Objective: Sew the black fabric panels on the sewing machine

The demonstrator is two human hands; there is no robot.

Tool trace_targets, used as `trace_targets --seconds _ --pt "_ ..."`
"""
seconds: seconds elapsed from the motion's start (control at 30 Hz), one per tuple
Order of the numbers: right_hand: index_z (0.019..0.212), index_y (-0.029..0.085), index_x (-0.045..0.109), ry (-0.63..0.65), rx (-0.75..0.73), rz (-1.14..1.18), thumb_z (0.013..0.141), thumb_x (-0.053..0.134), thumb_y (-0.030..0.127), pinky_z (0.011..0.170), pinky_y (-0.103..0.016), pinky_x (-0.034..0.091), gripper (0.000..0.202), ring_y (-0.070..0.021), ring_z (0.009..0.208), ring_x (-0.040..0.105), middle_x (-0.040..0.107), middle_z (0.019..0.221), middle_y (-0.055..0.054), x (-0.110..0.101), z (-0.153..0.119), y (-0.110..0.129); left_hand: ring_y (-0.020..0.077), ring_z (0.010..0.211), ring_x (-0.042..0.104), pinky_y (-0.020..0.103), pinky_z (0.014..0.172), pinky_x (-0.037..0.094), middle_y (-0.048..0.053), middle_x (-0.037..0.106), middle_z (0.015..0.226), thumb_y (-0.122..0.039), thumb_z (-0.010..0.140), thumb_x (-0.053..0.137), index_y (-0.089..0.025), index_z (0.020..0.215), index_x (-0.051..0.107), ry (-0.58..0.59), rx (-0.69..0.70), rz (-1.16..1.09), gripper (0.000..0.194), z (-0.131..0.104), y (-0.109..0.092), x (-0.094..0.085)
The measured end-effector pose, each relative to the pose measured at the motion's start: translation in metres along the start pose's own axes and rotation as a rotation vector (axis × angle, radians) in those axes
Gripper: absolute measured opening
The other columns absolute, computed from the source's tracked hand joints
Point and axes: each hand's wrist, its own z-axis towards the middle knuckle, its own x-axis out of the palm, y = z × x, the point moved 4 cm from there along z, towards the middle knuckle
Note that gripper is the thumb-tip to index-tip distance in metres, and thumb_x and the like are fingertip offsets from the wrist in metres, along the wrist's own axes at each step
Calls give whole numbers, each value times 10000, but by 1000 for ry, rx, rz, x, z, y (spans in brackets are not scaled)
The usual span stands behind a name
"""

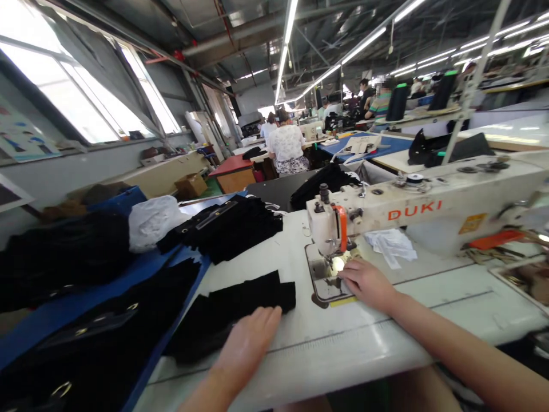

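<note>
A white sewing machine [364, 209] marked DUKI stands on the white tabletop, its small lamp lit at the needle. Beside the needle, on the metal needle plate [319, 272], is my right hand [369, 283]. Its thumb and fingers are drawn together; whatever may be between them is hidden. My left hand [251, 340] lies palm down over the near edge of a piece of black fabric [235, 300], fingers stretched out and resting on it. That fabric is flat on the table, left of the needle plate.
White labels or strips [391, 246] lie behind the needle area. A stack of black pieces [231, 226] and a white plastic bag [154, 222] are at the left. More black pieces with metal rings [98, 326] cover a blue surface. A person [288, 140] sits ahead.
</note>
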Motion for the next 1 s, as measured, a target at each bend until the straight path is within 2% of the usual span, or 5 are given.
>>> trace_targets --seconds 0.17,0.37,0.53,0.67,1.0 --pt "822 178 697 -64 -18 11 893 495 105 748 -331 462 226 -210 792 560 663 805 -75 -5 -7 3 197 874 671 296 756 565 80 717 962 -16 845 386 -151 1131 605 -13 19 -96 384 19 -39 24" --pt "895 177 689 -125 -1 61 924 470 136 735 -333 467 225 -211 800 549 651 830 -83 -22 -33 9 302 1318 469 464 1031 453 141 486 1449 -236 850 456 -160 1395 467 -64 -261 -152 551 -2 -22 39" --pt "975 180 681 -160 68 54 919 461 142 757 -343 489 231 -216 829 559 654 885 -89 -36 -51 -5 282 1204 588 452 976 518 98 606 1336 -213 835 386 -169 1340 548 1 -371 -259 532 -16 -10 71" --pt "1025 162 680 -199 262 -70 894 476 116 800 -352 491 246 -229 888 574 664 941 -101 -56 -64 -39 244 1175 612 425 1003 509 69 582 1369 -199 887 335 -198 1445 406 -163 -481 -302 563 3 0 61" --pt "824 148 697 181 533 -253 906 548 158 854 -323 456 170 -220 910 602 685 920 -104 -68 -52 -71 283 1304 492 446 1031 470 96 521 1423 -362 896 443 -195 1365 532 49 -210 -362 506 50 -56 79"
